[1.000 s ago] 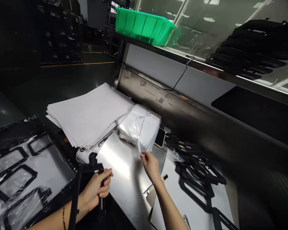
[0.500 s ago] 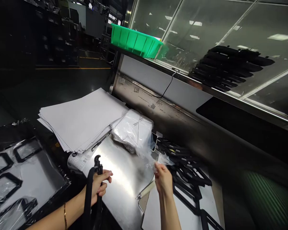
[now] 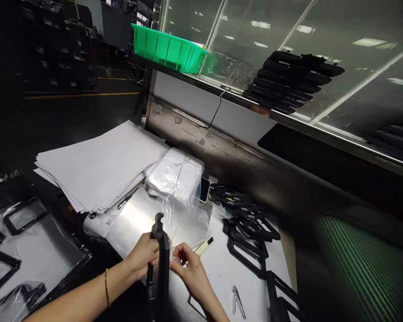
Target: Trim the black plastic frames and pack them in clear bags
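Note:
My left hand (image 3: 144, 257) grips a black plastic frame part (image 3: 160, 255) that stands upright on edge over the shiny metal plate (image 3: 134, 219). Close against it on the right, my right hand (image 3: 188, 266) pinches a clear plastic bag (image 3: 177, 219), which hangs up and back toward the pile of clear bags (image 3: 174, 176). The two hands nearly touch around the frame.
A stack of white paper sheets (image 3: 94, 163) lies at the left. Loose black frames (image 3: 248, 228) lie right of the bags, bagged frames (image 3: 10, 250) at far left. A phone (image 3: 204, 189), a pen (image 3: 130, 194), small nippers (image 3: 237, 302), a green bin (image 3: 168, 44) and stacked black parts (image 3: 289, 80) are around.
My right hand pulled one clear bag off the pile and brought it to the frame. My left hand raised the frame and moved it right, toward the middle. The camera swung slightly rightward.

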Tool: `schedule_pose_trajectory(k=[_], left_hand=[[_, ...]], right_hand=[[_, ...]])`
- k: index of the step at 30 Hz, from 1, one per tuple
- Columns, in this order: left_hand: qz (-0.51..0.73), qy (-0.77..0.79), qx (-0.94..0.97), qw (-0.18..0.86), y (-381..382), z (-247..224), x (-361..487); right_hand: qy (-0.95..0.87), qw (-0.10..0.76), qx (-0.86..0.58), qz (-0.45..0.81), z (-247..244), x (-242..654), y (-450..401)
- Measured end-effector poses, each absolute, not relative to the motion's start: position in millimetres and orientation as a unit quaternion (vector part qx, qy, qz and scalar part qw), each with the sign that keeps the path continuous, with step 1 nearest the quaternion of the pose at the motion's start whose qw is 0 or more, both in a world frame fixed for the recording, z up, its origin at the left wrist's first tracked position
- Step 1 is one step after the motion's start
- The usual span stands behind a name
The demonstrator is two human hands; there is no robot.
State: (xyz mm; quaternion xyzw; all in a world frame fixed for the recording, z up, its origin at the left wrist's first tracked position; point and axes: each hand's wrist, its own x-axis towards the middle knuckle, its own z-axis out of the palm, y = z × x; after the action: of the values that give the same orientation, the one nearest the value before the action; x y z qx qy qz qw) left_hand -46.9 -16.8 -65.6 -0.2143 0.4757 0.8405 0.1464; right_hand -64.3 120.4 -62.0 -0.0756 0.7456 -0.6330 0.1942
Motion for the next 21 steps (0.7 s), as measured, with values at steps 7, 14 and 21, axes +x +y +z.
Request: schedule_pose_trajectory(k=[7,14,21], left_hand=[[0.804,0.532,-0.241,0.111,-21,-66,-26],[0.742,0.592,-0.314,0.016,-81,-68,23],[0.726,0.607,-0.322,0.026,-118,-46,120]], right_hand=[[0.686,0.214,-0.094,-0.689,-55,-63,104],[0.539,0.265,-0.016,-0.799,-55,-78,88],[0.557,0.365,-0.073,-0.742,-57,-58,26]])
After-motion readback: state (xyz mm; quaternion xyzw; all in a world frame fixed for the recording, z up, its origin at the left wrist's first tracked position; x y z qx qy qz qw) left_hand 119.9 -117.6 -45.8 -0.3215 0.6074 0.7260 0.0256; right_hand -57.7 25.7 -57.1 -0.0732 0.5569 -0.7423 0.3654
